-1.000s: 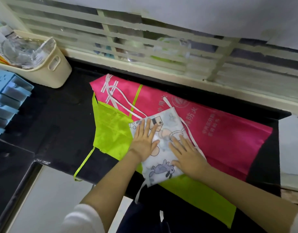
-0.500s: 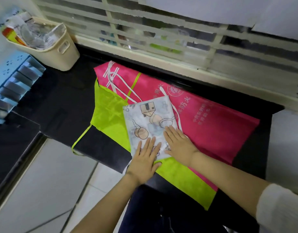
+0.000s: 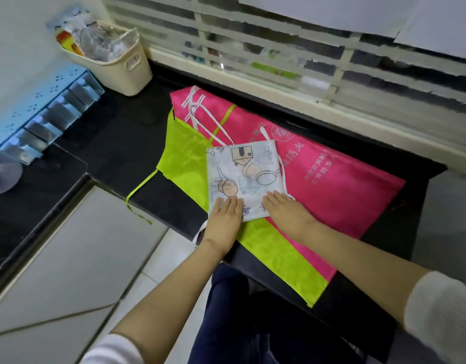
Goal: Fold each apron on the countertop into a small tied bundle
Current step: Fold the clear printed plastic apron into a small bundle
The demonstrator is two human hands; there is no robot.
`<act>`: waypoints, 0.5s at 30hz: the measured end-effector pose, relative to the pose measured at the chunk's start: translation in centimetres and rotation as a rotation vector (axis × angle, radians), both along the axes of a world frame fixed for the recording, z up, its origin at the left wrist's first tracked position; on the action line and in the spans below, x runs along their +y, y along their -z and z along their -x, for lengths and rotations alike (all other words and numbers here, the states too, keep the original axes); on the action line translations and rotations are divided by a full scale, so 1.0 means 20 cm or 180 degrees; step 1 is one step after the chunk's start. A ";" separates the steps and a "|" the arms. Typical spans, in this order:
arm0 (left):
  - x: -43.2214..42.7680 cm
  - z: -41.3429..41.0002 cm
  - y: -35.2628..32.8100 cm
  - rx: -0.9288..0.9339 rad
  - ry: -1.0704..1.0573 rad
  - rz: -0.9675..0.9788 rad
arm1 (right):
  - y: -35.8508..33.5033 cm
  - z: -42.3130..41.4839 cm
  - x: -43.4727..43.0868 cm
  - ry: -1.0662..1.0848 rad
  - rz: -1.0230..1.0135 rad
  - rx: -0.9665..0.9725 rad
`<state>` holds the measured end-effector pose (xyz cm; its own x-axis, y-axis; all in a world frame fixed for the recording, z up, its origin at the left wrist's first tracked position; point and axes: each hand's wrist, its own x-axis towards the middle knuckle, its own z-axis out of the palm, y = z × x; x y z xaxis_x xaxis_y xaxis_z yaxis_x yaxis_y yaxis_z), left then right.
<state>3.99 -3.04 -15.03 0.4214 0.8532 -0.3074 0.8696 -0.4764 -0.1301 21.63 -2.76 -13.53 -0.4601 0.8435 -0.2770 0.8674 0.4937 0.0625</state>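
Printed apron: The white cartoon-printed apron (image 3: 249,172) is lying folded into a rough square near the front edge of the tabletop (image 3: 116,137), resting on top of two other aprons.
Left grip: Your left grip (image 3: 224,219) is lying flat and released on the near left corner of the printed apron, fingers straight and close together, pressing the cloth down and grasping nothing.
Right grip: Your right grip (image 3: 287,210) is lying flat on the near right corner in the same way, fingers straight, released, with the palm partly resting on the pink cloth beside it.
Apron ties: A thin white tie (image 3: 281,169) is running along the right edge of the folded square, and another white loop (image 3: 200,232) is hanging off the tabletop edge just beside your left wrist.
Pink apron: A pink apron (image 3: 344,185) with pale printed characters is lying spread out beneath, stretching toward the right and the back wall, with knotted white cords (image 3: 197,111) lying on its far left corner.
Green apron: A lime-green apron (image 3: 184,158) is showing along the pink one's left and near edges, and its green strap (image 3: 140,187) is trailing over the front of the tabletop.
Basket: A cream plastic basket (image 3: 121,72) holding clear wrappers is standing at the back left corner, well apart from the aprons.
Blue rack: A light blue slotted rack (image 3: 43,114) is sitting further left.
Window: A barred window (image 3: 279,48) is running behind the tabletop.
Floor: Pale tiles (image 3: 69,258) are showing below the edge.
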 end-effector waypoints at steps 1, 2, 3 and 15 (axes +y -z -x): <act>-0.01 0.00 0.00 -0.0147 0.0049 -0.0072 | -0.04 -0.01 -0.02 0.0111 0.0038 0.0140; -0.02 0.00 -0.01 -0.0326 0.0109 -0.0273 | -0.05 -0.04 -0.04 0.0203 0.0114 0.0250; -0.05 0.00 -0.03 -0.0486 0.0111 -0.0402 | -0.06 -0.06 -0.08 0.0166 0.0117 0.0334; -0.34 -0.06 -0.05 -0.0623 0.0005 0.0838 | 0.03 -0.26 -0.35 0.0577 0.0865 0.1108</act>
<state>5.26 -9.83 -13.98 0.4956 0.7545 -0.4303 0.8651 -0.4728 0.1674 26.90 -9.67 -14.19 -0.4167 0.8372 -0.3542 0.8876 0.2905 -0.3574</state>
